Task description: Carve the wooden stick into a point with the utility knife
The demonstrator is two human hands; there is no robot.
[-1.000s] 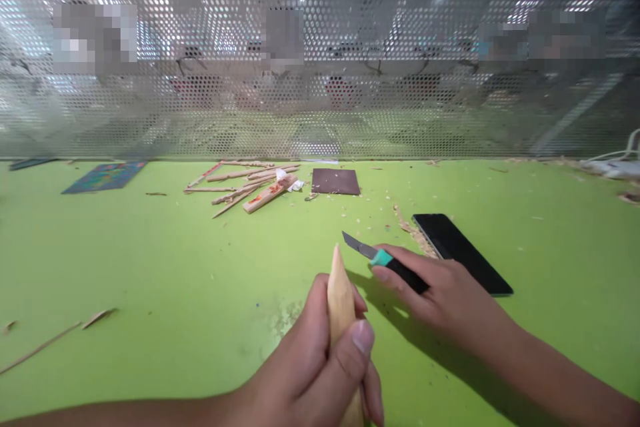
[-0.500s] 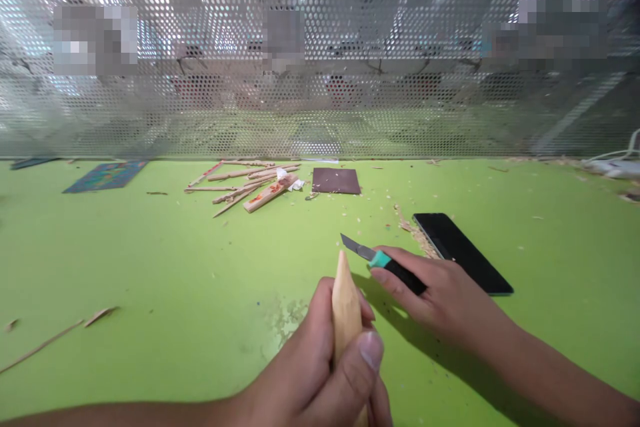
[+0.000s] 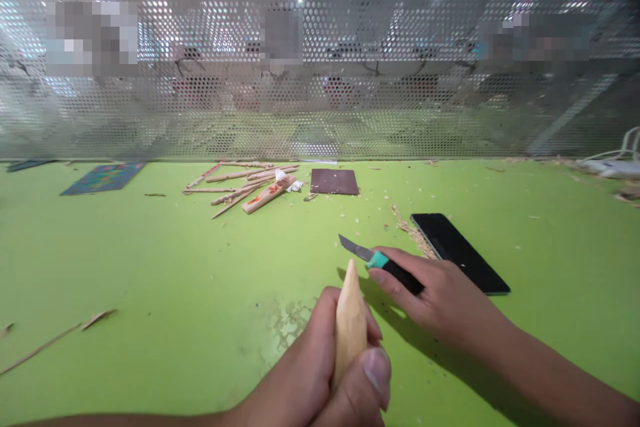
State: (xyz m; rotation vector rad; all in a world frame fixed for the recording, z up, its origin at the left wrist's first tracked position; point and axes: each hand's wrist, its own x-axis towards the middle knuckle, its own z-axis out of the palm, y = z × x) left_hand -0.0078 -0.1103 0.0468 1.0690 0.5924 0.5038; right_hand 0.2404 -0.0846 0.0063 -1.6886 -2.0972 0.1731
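My left hand (image 3: pixel 325 373) is wrapped round a pale wooden piece (image 3: pixel 350 320) whose whittled point stands upward above my fingers. My right hand (image 3: pixel 440 300) grips a craft knife (image 3: pixel 377 260) with a black handle, a teal collar and a short grey blade pointing up and left. The blade tip sits just above and slightly left of the wood's point, a small gap apart. Both hands hover over the green table (image 3: pixel 150 267).
A black phone (image 3: pixel 457 250) lies flat right of the knife. Wood shavings (image 3: pixel 407 227) trail beside it. A heap of carved wooden sticks (image 3: pixel 245 185), a brown square sheet (image 3: pixel 334 181) and a colourful card (image 3: pixel 103 177) lie near the perforated metal screen (image 3: pixel 320 80). Slivers (image 3: pixel 60 333) lie at left.
The wooden piece and my left hand have drifted right and lower in view, closer to the knife. My right hand with the knife has barely moved.
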